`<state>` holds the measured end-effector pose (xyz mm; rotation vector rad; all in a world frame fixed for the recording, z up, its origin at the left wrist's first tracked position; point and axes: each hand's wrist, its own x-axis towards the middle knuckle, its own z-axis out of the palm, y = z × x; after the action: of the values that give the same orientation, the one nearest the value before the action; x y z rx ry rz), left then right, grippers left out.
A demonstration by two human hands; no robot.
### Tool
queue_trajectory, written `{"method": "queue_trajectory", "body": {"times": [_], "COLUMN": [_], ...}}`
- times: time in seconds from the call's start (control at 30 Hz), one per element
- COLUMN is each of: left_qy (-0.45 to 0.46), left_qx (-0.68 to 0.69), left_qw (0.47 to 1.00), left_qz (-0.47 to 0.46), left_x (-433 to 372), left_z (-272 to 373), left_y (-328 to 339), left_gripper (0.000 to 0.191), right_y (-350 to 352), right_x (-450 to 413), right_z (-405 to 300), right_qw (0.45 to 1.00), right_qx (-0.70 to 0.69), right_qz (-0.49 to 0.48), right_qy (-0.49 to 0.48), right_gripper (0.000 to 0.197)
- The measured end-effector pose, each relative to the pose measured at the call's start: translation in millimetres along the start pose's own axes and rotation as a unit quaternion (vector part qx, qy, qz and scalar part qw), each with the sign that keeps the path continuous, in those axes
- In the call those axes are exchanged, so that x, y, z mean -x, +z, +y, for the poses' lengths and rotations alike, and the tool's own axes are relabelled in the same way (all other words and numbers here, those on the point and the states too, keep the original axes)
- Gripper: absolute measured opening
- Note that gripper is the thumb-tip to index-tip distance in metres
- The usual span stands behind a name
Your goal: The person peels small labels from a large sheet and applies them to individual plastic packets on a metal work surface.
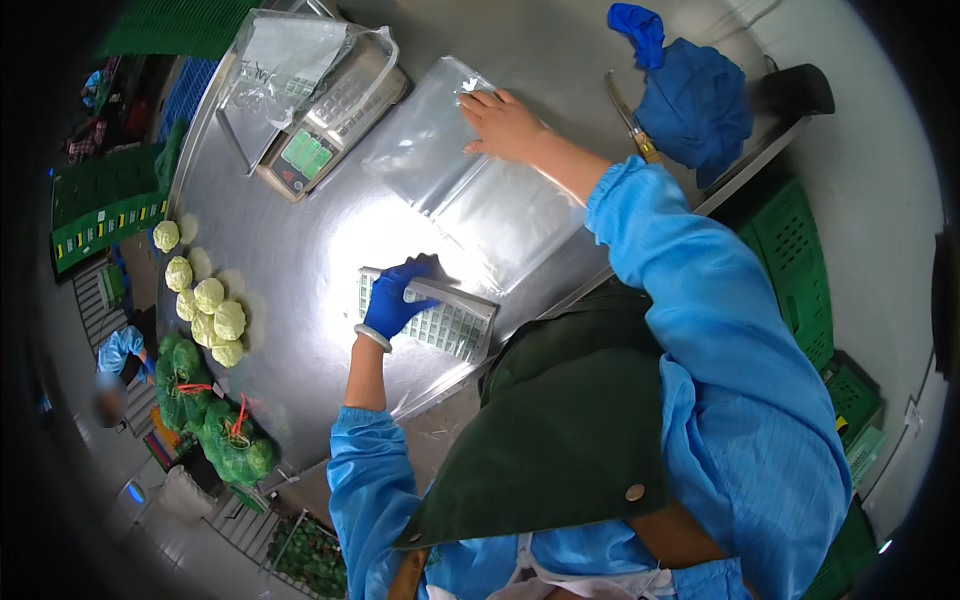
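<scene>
My left hand (396,300), in a blue glove with a pale band at the wrist, grips a stack of printed label sheets (450,326) near the table's front edge. Its thumb lies across the stack and the fingers reach over the far side. My right hand (502,126), bare, rests flat with spread fingers on clear plastic bags (420,154). More of the clear plastic (510,217) extends towards me. A knife (621,101) with a yellowish handle lies right of my right hand, beside a blue cloth (694,105) and a crumpled blue glove (636,30).
A digital scale (322,124) with plastic bags (289,64) on it stands at the back left. Several pale cabbage heads (208,295) and green net sacks (225,435) lie along the table's left edge. Green crates (787,262) stand at right. Another person (120,352) is far left.
</scene>
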<state>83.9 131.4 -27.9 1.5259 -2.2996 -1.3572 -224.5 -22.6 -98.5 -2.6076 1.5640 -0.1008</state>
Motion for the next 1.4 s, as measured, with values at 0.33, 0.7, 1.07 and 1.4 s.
{"method": "queue_trajectory", "body": {"times": [0.33, 0.7, 1.07, 1.4], "left_qy": [-0.115, -0.244, -0.048, -0.1], "left_qx": [-0.016, 0.167, 0.048, 0.232], "left_qw": [0.993, 0.955, 0.997, 0.961], "left_qz": [-0.01, -0.023, 0.049, 0.115], "left_x": [41, 25, 30, 22], "left_z": [16, 92, 100, 120], "left_y": [-40, -62, -48, -33], "left_gripper": [0.023, 0.02, 0.024, 0.012], "right_y": [-74, -121, -126, -129], "right_x": [93, 122, 133, 136], "right_z": [-78, -94, -93, -82], "right_qw": [0.837, 0.833, 0.766, 0.829], "right_qx": [-0.531, -0.553, -0.638, -0.554], "right_qz": [-0.08, 0.027, 0.024, 0.068], "right_qy": [-0.107, -0.015, 0.073, 0.025], "right_gripper": [0.064, 0.058, 0.018, 0.041]}}
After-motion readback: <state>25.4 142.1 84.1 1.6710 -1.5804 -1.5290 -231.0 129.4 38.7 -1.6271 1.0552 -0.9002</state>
